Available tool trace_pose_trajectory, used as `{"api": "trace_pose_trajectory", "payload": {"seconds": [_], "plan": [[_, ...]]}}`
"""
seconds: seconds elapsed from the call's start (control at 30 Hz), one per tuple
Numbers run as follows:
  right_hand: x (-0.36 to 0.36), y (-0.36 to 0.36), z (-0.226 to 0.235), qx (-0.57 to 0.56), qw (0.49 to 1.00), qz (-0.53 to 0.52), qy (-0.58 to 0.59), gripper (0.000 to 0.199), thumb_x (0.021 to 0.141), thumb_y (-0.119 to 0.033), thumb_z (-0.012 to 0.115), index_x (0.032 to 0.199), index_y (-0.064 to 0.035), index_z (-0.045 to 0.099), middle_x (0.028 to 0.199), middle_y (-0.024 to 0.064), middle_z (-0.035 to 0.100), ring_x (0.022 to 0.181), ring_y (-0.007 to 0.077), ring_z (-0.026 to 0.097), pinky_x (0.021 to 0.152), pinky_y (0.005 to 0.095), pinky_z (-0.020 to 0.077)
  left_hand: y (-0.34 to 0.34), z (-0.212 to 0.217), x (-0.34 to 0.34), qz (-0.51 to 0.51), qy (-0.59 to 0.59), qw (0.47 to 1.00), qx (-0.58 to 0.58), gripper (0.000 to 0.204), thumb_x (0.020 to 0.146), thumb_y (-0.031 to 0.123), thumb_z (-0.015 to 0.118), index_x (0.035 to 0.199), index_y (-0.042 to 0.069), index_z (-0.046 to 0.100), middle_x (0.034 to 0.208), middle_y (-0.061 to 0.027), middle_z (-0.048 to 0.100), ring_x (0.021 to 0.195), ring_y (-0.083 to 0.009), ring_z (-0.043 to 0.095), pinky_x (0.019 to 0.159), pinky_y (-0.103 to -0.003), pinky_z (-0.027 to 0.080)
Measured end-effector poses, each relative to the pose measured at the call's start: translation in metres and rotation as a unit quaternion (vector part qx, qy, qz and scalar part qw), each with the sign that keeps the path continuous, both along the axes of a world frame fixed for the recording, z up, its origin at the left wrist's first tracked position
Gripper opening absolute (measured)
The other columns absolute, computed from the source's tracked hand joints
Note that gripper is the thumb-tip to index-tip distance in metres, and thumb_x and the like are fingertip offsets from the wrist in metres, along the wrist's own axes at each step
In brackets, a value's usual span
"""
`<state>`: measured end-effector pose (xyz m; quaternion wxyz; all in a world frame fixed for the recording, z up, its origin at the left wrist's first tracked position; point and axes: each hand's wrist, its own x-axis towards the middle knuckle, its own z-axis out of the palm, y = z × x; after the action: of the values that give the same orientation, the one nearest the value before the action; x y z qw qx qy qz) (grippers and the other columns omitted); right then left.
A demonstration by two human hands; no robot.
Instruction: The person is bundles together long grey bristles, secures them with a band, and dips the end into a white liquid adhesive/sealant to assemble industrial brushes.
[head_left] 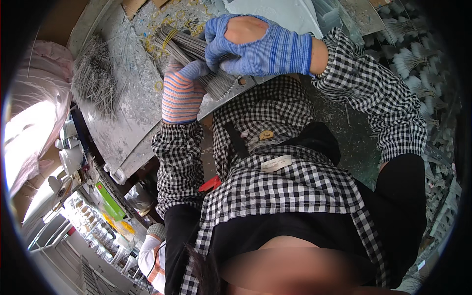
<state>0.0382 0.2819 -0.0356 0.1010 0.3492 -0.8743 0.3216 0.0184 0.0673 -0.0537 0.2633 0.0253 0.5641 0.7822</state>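
Grey wire bundle (220, 87) at worktop (118, 140) edge; fingers of left hand (183, 96) and right hand (260, 46) grasping it. Pale label (276, 163) on checked apron (290, 194), print too small to read.

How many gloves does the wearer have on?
2: an orange-striped glove on the left hand, a blue glove on the right hand, both at the wires.
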Motion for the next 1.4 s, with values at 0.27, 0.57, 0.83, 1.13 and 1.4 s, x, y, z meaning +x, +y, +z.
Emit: {"api": "trace_pose_trajectory", "payload": {"seconds": [0.27, 0.57, 0.83, 1.13, 1.4], "plan": [[0.013, -0.012, 0.022, 0.24, 0.956, -0.126, -0.109, 0.018, 0.08, -0.019, 0.067, 0.093, -0.008, 0.074, 0.085, 0.0118, 0.072, 0.079, 0.027, 0.071, 0.077, 0.0411, 0.0595, 0.015, 0.0, 0.0, -0.019, 0.021, 0.998, 0.054, 0.057, 0.075, -0.01, 0.054, 0.131, 0.0, 0.05, 0.117, -0.0152, 0.065, 0.104, -0.0276, 0.067, 0.09, -0.039, 0.06], [0.007, -0.001, 0.032, 0.232, 0.943, -0.197, -0.137, 0.019, 0.086, -0.026, 0.068, 0.094, -0.0101, 0.075, 0.084, 0.0104, 0.073, 0.074, 0.0223, 0.071, 0.072, 0.0381, 0.0595, 0.021, -0.004, -0.017, -0.011, 0.097, 0.995, 0.018, 0.052, 0.081, -0.01, 0.063, 0.13, 0.004, 0.05, 0.111, -0.0124, 0.067, 0.098, -0.0246, 0.069, 0.081, -0.036, 0.062], [-0.003, 0.025, 0.016, 0.075, 0.97, -0.191, -0.128, 0.027, 0.082, -0.031, 0.069, 0.096, -0.0094, 0.075, 0.087, 0.015, 0.072, 0.083, 0.033, 0.069, 0.079, 0.0411, 0.0544, 0.033, 0.001, -0.043, -0.074, 0.677, 0.606, -0.412, 0.026, 0.082, 0.004, 0.076, 0.105, -0.002, 0.066, 0.098, -0.0099, 0.07, 0.091, -0.0187, 0.069, 0.076, -0.031, 0.059], [-0.005, 0.056, 0.01, 0.072, 0.979, -0.185, -0.036, 0.031, 0.083, -0.03, 0.066, 0.096, -0.0014, 0.066, 0.08, 0.0199, 0.068, 0.079, 0.0373, 0.067, 0.074, 0.0444, 0.0528, 0.093, 0.044, -0.04, -0.057, 0.225, 0.97, -0.073, 0.044, 0.079, -0.002, 0.065, 0.121, 0.0, 0.054, 0.101, -0.0049, 0.063, 0.087, -0.0137, 0.063, 0.076, -0.027, 0.053], [-0.043, 0.123, -0.071, 0.03, 0.985, -0.162, -0.04, 0.042, 0.085, -0.038, 0.072, 0.118, -0.0128, 0.066, 0.114, 0.0104, 0.069, 0.102, 0.028, 0.065, 0.093, 0.0389, 0.0518, 0.134, 0.031, -0.074, -0.112, 0.667, 0.708, -0.201, 0.051, 0.071, 0.001, 0.075, 0.119, 0.005, 0.057, 0.109, -0.0137, 0.065, 0.103, -0.0288, 0.062, 0.09, -0.039, 0.05]]}}
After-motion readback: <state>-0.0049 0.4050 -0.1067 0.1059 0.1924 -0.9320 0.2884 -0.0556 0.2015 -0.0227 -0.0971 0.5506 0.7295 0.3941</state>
